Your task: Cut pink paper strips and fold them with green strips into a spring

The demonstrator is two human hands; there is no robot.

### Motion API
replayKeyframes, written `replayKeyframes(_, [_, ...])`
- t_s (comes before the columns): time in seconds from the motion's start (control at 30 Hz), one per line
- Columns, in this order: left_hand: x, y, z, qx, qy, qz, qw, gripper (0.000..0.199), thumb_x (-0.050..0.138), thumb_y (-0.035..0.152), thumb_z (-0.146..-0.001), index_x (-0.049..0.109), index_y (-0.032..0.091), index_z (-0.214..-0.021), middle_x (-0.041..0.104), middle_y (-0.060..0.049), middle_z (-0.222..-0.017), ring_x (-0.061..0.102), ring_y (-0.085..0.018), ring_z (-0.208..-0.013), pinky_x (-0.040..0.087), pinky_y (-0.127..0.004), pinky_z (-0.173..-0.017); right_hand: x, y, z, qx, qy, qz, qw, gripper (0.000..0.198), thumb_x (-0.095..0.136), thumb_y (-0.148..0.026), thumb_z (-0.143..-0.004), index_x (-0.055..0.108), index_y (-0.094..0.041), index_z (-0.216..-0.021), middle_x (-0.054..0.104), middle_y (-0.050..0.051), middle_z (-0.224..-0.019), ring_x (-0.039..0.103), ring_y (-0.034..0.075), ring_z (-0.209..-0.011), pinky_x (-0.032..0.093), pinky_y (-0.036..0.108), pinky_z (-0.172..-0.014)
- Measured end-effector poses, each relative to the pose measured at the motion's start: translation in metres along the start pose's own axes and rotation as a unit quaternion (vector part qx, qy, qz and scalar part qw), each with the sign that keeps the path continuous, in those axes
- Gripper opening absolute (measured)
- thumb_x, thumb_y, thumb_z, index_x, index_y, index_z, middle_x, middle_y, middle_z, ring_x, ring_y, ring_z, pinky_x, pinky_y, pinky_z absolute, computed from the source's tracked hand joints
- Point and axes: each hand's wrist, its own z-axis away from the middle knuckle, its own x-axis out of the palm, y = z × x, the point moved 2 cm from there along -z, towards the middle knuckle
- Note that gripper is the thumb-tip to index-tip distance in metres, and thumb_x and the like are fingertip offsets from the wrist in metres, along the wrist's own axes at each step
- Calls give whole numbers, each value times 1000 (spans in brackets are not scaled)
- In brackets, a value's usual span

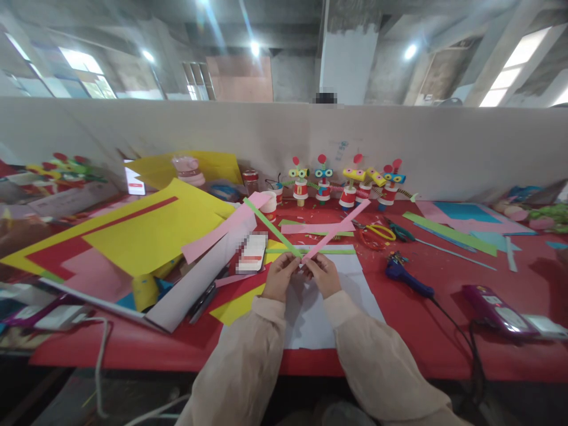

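Observation:
Both hands meet over a white paper sheet (pixel 355 296) at the middle of the table. My left hand (pixel 281 273) pinches the lower end of a green paper strip (pixel 270 226), which slants up to the left. Between the fingers of my right hand (pixel 323 273) is the end of a pink paper strip (pixel 339 231), slanting up to the right. The two strips come together at the fingertips in a V; whether they are joined there is hidden. Behind the hands another green strip (pixel 341 251) lies across the white sheet.
Paper-cup figures (pixel 348 195) line the back wall. Yellow paper sheets (pixel 155 231) are piled at left beside a phone (pixel 252 253). On the right lie a blue glue gun (pixel 408 278) with its cord, yellow-handled scissors (pixel 381 232), green-handled pliers (pixel 399 231) and a purple device (pixel 499 310).

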Motion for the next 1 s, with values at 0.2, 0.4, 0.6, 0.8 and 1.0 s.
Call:
replayKeyframes(0.2, [0,-4,0,-14,10,6,1000,22,75,27,-56,57,15,-62,54,3,-54,46,-8,-50,35,-22,-50,-4,-2,-1,-41,20,54,997,19,63,-40,-68,64,-22,-65,56,-3,-52,49,12,-48,40,24,-48])
replayKeyframes(0.4, [3,-1,2,-26,16,34,999,21,75,24,-55,57,15,-62,55,3,-54,48,-8,-51,36,-22,-52,-2,-5,0,-37,23,7,999,17,66,-38,-66,62,-22,-66,56,-3,-53,50,12,-48,42,24,-50])
replayKeyframes(0.6, [4,0,4,-30,-9,-29,999,26,76,34,-57,59,14,-56,52,2,-47,44,-8,-45,31,-22,-46,-3,-4,0,-52,13,34,998,19,64,-40,-67,61,-22,-66,57,-2,-54,49,13,-49,41,25,-50])
replayKeyframes(0.8, [4,0,5,-52,3,3,999,29,76,37,-57,59,14,-52,56,-1,-48,48,-9,-45,35,-23,-46,-2,-4,0,-49,2,18,999,16,66,-38,-66,61,-23,-65,56,-3,-53,47,12,-47,40,26,-48])
replayKeyframes(1.0, [3,1,4,-33,-6,-44,998,30,76,40,-57,64,14,-50,58,-2,-47,48,-10,-44,35,-23,-45,-2,-8,4,-49,10,16,999,19,64,-39,-70,59,-22,-62,57,-3,-52,50,12,-47,41,25,-49])
